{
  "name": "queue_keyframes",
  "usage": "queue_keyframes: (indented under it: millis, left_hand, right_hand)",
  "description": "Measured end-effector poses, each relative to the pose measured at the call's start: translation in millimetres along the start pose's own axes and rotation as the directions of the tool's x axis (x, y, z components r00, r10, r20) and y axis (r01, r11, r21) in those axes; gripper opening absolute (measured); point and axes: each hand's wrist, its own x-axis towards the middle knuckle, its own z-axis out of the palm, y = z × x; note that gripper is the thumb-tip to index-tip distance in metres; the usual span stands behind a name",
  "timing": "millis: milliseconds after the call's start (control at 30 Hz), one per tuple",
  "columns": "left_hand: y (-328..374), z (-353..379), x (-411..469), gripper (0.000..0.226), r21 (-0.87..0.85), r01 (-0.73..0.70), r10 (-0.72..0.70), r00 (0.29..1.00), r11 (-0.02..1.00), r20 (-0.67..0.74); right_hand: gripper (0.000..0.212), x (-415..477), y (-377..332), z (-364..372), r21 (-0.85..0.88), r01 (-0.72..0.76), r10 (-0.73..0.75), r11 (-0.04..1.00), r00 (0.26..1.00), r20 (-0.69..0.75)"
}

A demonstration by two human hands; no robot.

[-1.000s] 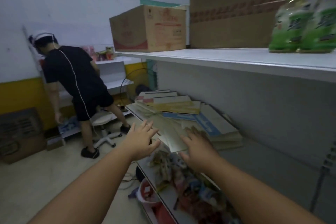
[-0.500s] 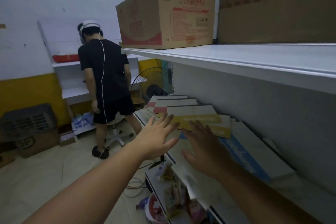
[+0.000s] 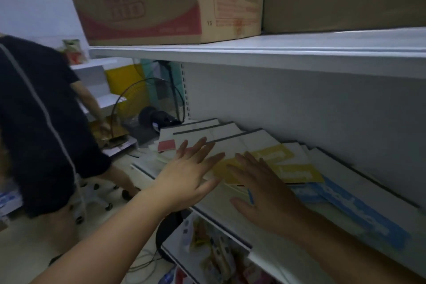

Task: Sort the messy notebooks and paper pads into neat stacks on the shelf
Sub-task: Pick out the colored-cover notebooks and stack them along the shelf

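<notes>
Straight, slightly spread fingers [image 3: 196, 150] of the left hand [image 3: 186, 177] are pointing toward 1 o'clock. The right hand [image 3: 260, 193], fingers likewise spread, is lying flat over the messy notebooks [image 3: 297, 172]; contact is unclear. The notebooks are overlapping along the shelf [image 3: 147, 174], from 11 to 4 o'clock. A cardboard box [image 3: 147, 0] is sitting above at 12 o'clock.

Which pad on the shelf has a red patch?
The red pad at the far end, just past the left hand. The yellow pads lie mid-row; the blue pad lies nearest.
</notes>
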Motion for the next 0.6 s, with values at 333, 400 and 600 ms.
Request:
queue_keyframes:
  millis: [333,400,600]
  left_hand:
    - [-86,20,18,0.077,-0.134,-0.22,0.223,0.975,0.966,0.011]
    - [-95,23,23,0.076,-0.151,-0.253,0.259,0.966,0.956,0.02]
    - [-111,24,45,0.081,-0.15,-0.326,0.337,0.94,0.933,0.049]
  right_hand:
    - [0.069,44,-50,21,-0.075,-0.3,0.304,0.951,0.951,0.061]
    - [0.075,48,-55,23,-0.085,-0.341,0.347,0.936,0.935,0.069]
    - [0.07,70,-54,24,-0.167,-0.52,0.539,0.837,0.837,0.095]
